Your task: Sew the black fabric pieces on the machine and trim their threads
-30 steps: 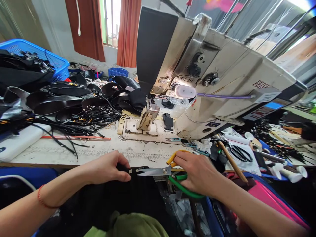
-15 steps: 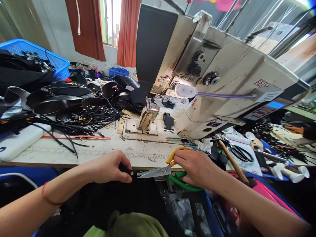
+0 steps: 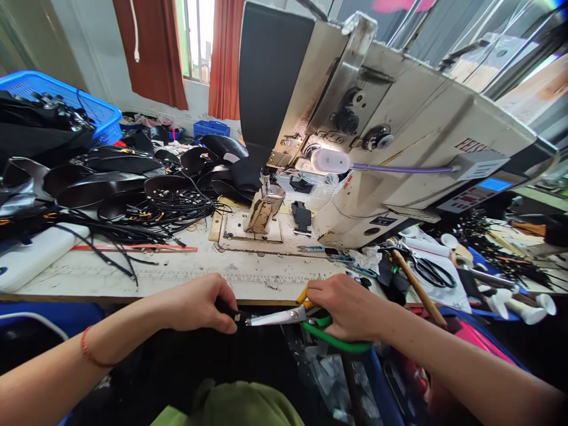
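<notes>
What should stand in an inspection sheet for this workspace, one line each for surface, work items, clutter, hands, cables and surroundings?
Surface: white table with printed ruler markings and dark specks.
Work items: scissors with yellow and green handles, blades appearing together; small black piece at the blade tips, its details too dark to tell.
Clutter: black cords heaped at left; snips and wooden handle at right.
Hands: left hand pinches the black piece; right hand grips the scissors.
Cables: purple cable runs from the lamp along the sewing machine; white cord hangs before a curtain.
Surroundings: window behind; blue basket at left, loaded with black items.
</notes>
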Demonstrator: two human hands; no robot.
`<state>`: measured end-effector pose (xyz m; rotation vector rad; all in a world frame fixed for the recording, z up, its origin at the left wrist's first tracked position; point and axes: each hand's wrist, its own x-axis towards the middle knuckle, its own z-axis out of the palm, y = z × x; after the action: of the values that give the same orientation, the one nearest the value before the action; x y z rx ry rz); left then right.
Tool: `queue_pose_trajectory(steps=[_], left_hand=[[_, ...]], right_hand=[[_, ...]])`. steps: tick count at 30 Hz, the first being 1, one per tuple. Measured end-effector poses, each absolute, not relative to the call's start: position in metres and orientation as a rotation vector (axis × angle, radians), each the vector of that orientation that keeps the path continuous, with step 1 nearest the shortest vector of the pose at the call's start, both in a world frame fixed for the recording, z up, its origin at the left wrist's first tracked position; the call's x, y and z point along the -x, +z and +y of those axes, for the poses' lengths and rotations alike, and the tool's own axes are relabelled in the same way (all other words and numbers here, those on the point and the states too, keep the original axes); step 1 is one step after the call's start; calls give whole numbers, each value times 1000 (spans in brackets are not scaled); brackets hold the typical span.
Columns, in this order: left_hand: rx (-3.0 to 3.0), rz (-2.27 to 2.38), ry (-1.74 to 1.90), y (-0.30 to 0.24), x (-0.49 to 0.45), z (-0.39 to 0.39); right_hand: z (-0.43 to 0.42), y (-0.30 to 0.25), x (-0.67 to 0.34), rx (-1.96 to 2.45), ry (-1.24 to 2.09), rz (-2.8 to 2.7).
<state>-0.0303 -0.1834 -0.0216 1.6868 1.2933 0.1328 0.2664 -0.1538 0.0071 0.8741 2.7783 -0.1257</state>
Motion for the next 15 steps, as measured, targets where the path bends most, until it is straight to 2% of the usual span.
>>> queue_pose_trajectory(steps=[9,15], left_hand=[[-1650,1288,102,-33,26,-182],[-1615,1335,65,-37,21,-179]], right_hand=[[-178,-57,-278,-1075,-409,2831],[-182,-29,-276,-1221,-185,2766]])
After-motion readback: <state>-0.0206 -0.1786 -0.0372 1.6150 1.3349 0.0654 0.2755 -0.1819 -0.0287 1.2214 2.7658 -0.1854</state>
